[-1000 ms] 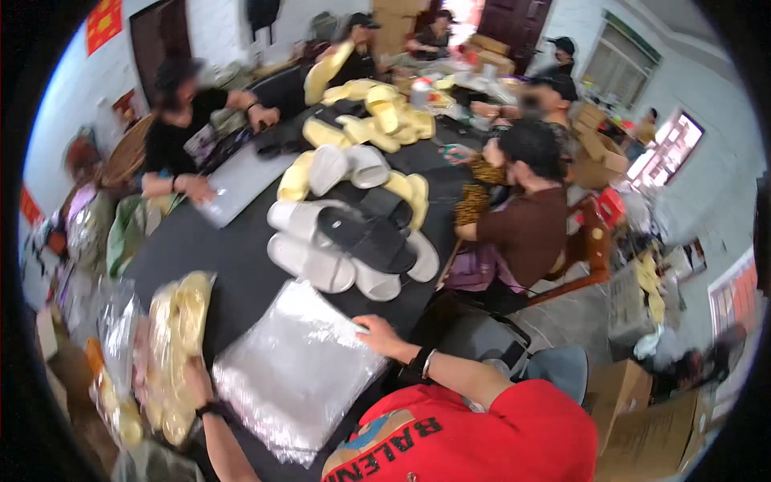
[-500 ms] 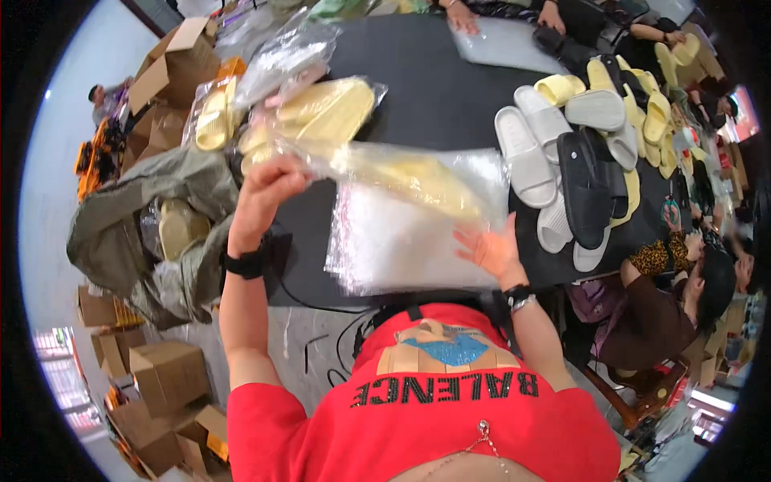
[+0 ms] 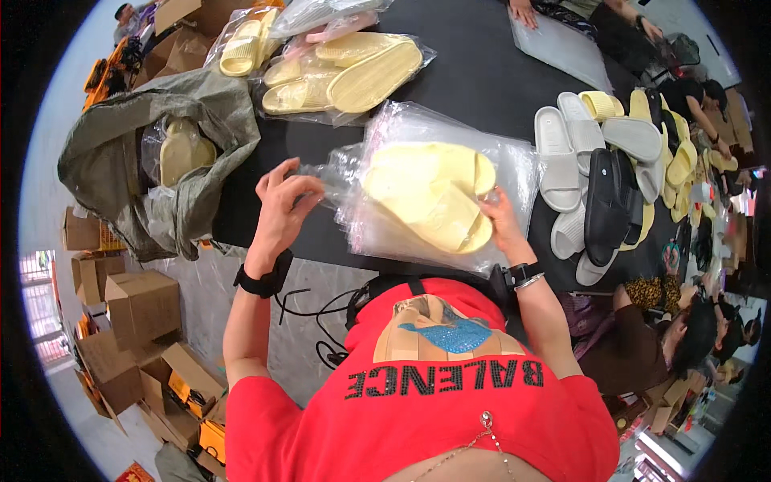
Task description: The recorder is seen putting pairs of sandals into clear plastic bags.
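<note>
A pair of pale yellow slippers (image 3: 430,193) in a clear plastic bag lies over a stack of clear bags (image 3: 514,173) in front of me. My right hand (image 3: 504,221) is closed on the slippers' right end, its thumb and fingers at the open-toe side. To the left, my left hand (image 3: 285,201) has curled fingers at the loose end of the clear bag (image 3: 341,173), seemingly pinching it. Beyond lie bagged yellow slippers (image 3: 369,76). On the right stand loose grey slippers (image 3: 554,157) and black slippers (image 3: 604,205), with more yellow ones.
A grey-green woven sack (image 3: 96,161) with a bagged slipper (image 3: 183,153) inside sits at the left of the black table (image 3: 466,48). Cardboard boxes (image 3: 143,304) stand on the floor. Other people (image 3: 691,329) sit and work on the right. A clear plastic sheet stack (image 3: 562,52) lies across the table.
The bagged slippers have come down flat over the bag stack and turned to face up. My right hand went from open to gripping their end. The view has shifted.
</note>
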Demonstrator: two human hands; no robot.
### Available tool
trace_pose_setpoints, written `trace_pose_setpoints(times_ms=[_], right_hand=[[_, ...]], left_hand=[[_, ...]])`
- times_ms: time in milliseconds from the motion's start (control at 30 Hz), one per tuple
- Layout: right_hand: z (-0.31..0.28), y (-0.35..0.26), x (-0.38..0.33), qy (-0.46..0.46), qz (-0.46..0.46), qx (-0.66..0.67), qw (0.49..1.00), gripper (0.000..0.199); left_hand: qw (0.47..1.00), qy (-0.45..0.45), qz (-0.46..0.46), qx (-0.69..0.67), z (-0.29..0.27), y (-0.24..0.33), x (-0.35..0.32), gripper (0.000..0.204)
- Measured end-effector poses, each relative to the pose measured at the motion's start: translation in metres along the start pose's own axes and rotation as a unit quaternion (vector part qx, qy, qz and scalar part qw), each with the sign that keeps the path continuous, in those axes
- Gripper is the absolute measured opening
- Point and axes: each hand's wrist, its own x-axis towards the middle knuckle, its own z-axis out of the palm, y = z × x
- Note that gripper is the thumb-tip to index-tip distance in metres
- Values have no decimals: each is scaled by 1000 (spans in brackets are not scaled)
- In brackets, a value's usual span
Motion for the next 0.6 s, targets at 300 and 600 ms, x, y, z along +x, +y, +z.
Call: trace_pose_setpoints(times_ms=[300, 600], right_hand=[[-52, -25, -19, 151, 34, -133, 979, 70], [-51, 13, -65, 192, 101, -208, 954, 69]], left_hand=[[943, -326, 35, -56, 70, -15, -14, 18], [844, -168, -318, -397, 134, -42, 60, 52]])
